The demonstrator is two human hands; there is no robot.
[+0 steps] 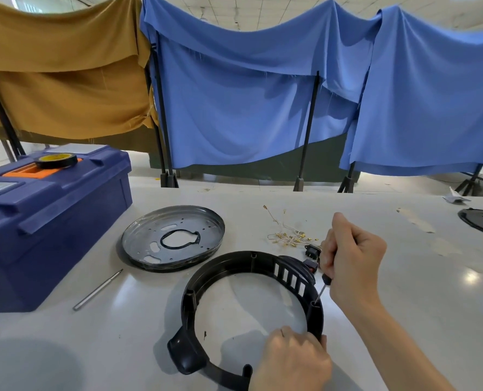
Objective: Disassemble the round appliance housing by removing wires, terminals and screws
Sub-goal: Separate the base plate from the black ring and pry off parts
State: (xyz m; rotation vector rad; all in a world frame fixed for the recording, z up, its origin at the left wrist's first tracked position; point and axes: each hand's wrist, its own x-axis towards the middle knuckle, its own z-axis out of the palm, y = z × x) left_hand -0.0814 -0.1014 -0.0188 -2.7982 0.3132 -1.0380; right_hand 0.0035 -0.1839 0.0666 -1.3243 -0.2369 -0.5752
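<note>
Grips with the left hand (291, 359), fingers curled over the plastic, the near rim of the black round housing (223, 263). Lies flat on the white worktop (404, 277), a bare open ring with a slotted vent on its far-right wall and a rounded lug at its near-left edge.

Holds in the right hand (353, 258), closed in a fist just right of the housing, a small screwdriver (320, 292). Slants the shaft down and sets the tip into a screw post on the housing's right wall.

Beyond the housing to the right: a loose tangle of thin wires (288, 237) with brass terminals, and small black socket parts (311, 249) just beside the vent. Beyond the housing to the left: a round metal plate (150, 238) with a black loop around its centre opening. Left of the housing: a slim metal rod (97, 290); farther left, a blue toolbox (51, 221) carrying a roll of tape (56, 160). Well behind the housing: blue and mustard cloths (248, 94) draped over black stands.
</note>
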